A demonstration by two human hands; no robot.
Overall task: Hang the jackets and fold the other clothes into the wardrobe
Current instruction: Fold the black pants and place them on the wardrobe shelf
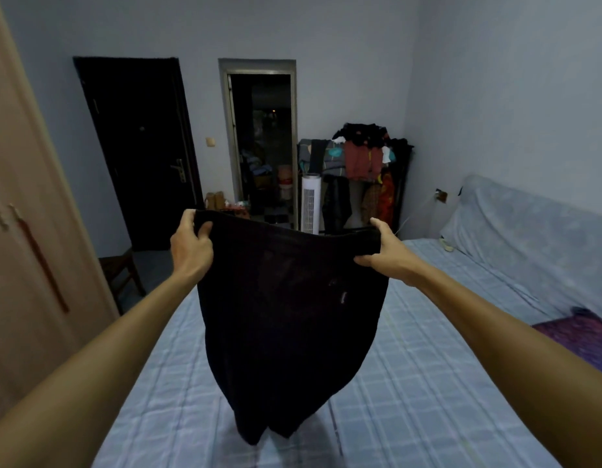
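Hanging between two outstretched arms, a black garment (289,319) was held up by its top edge above the bed (427,383); the bed, covered in a pale blue checked sheet, filled the lower part of the view, and the garment's lower end reached down close to the sheet, though whether it touched could not be told; the wardrobe (26,231), pale wood with its doors shut, stood along the left edge, well apart from the garment; a dark door (137,153) and an open doorway (262,146) sat in the far wall, the raised cloth hiding the floor in front of them; a clothes rack (360,170) heaped with mixed garments stood in the far corner, with a white tower fan (310,204) just beside it, its base hidden behind the garment's top edge; a wooden chair (120,275) stood between wardrobe and bed; a purple cloth (583,339) lay at the bed's right side; the left hand (191,244) was closed on the garment's upper left corner, fingers curled over the edge; the right hand (384,251) gripped the upper right corner, thumb beneath the band; the top edge sagged slightly between them.
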